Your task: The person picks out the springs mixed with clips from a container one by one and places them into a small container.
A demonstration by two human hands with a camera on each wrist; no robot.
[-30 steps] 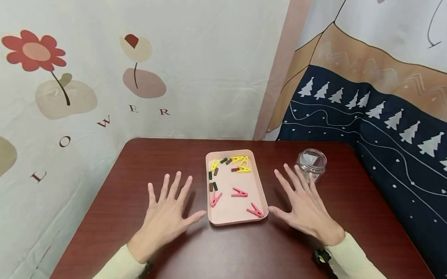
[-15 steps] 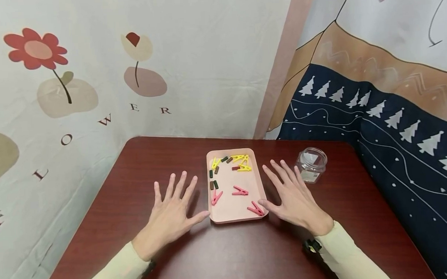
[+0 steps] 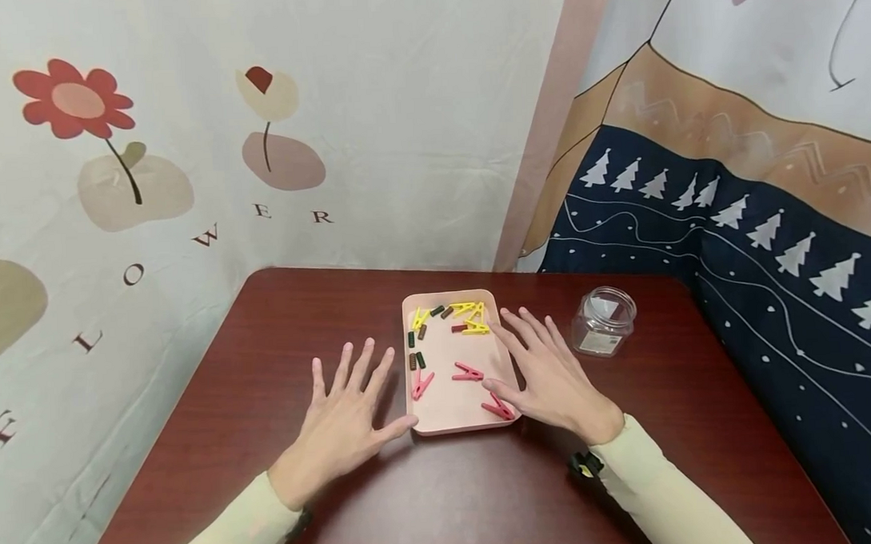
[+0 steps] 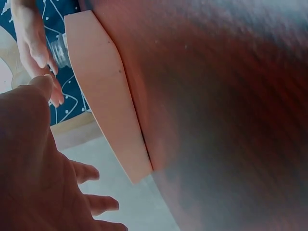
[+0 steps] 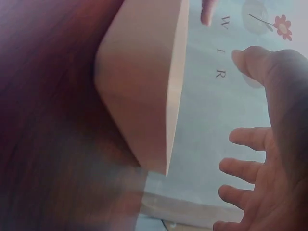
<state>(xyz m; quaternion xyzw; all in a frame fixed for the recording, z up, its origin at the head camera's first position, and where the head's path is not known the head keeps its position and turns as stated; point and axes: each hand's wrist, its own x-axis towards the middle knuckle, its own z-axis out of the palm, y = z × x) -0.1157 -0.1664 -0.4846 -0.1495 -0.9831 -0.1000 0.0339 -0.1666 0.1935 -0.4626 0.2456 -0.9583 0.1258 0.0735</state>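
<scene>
Lying just below the middle of the head view, the pink tray (image 3: pixel 451 407) is being borne flat by the brown table (image 3: pixel 300 309). Within it, pink clothespins (image 3: pixel 469 372) are being spaced apart across the lower half, while yellow clothespins (image 3: pixel 477 328) are being crowded mostly into the upper right. Small dark pieces (image 3: pixel 413 362) are being scattered mainly along the left and upper edges.

Over the tray's right side, the right hand (image 3: pixel 552 377) is being held with fingers extended and nothing grasped; whether anything is being touched by its thumb, near the lower right of the tray, cannot be told. By the tray's lower-left corner, the left hand (image 3: pixel 346 437) is being held with fingers spread, likewise gripping nothing.

For this reach, care is probably best being given to height: with fingertips being lowered from above rather than swept sideways, the crowded pieces would be less likely to be knocked. Pinching is being judged easier where bare space surrounds a clothespin, as at mid-tray. Should the tray slide, its rim could be steadied by the left hand.

Farther out, at the right of the frame, a clear jar (image 3: pixel 601 326) is being supported by the table, apart from the right hand.
</scene>
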